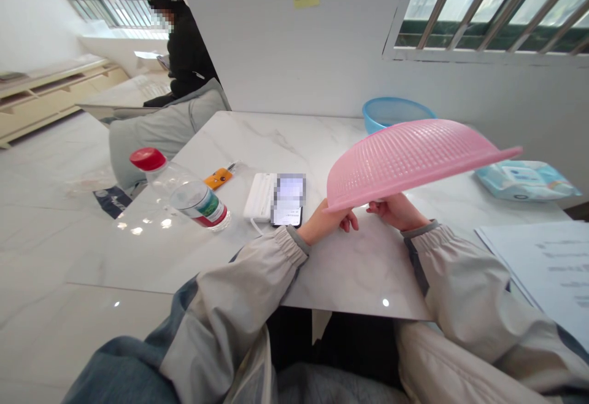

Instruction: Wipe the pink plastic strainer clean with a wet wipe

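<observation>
A pink plastic colander [409, 156] is held upside down and tilted above the marble table [257, 140], its near rim lowest. My left hand [329, 220] pinches that near rim with curled fingers. Just to the right, my right hand [396, 211] is closed under the rim and grips it too. Both wrists hover a little over the tabletop.
A blue basin [391, 111] stands behind the colander by the wall. A clear bottle with a red cap [186, 192], an orange item [218, 178], a white power bank [260, 196] and a phone [288, 203] lie left. Wet wipes [524, 180] and papers [547, 263] lie right. Another person [184, 48] sits far left.
</observation>
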A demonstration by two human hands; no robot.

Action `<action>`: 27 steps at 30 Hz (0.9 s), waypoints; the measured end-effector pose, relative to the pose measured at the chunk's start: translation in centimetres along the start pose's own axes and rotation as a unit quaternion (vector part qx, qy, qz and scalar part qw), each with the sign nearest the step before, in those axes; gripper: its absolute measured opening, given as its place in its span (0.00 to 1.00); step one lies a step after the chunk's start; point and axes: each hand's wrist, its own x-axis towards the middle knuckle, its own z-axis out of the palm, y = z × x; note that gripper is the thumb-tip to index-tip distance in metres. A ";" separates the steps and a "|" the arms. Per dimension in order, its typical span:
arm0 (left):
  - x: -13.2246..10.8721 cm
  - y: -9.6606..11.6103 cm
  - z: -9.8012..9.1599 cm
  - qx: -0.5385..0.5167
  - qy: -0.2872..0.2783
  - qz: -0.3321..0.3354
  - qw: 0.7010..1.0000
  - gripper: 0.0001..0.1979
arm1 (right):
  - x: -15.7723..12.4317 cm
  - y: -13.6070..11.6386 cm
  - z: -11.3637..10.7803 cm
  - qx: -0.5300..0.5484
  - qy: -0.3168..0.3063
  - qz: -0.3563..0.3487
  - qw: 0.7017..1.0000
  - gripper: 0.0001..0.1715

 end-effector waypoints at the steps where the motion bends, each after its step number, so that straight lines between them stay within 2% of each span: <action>1: 0.0 0.1 0.1 -0.005 0.012 -0.011 1.000 0.32 | 0.0 0.1 0.2 -0.005 -0.013 0.013 1.000 0.21; 3: -0.1 0.4 0.2 -0.017 0.035 -0.020 0.999 0.35 | 0.1 0.1 0.3 -0.011 -0.027 0.027 0.999 0.22; 6: -0.1 0.7 0.2 -0.029 0.054 -0.020 0.998 0.33 | 0.4 0.0 0.0 -0.009 -0.009 0.013 1.000 0.24; 9: 0.0 0.4 0.0 -0.029 0.082 -0.018 0.996 0.32 | 0.8 -0.1 -0.5 0.007 0.027 -0.019 0.999 0.26; 13: 0.3 -0.1 -0.3 -0.019 0.129 -0.020 0.991 0.36 | 1.5 0.0 -1.2 0.036 0.080 -0.062 0.994 0.27; 20: 0.4 -0.3 -0.7 0.002 0.187 -0.025 0.982 0.39 | 2.4 0.2 -1.9 0.038 0.179 -0.121 0.976 0.20; 27: 0.1 0.2 -0.8 0.051 0.209 -0.002 0.977 0.37 | 2.6 0.3 -1.8 0.039 0.182 -0.131 0.974 0.18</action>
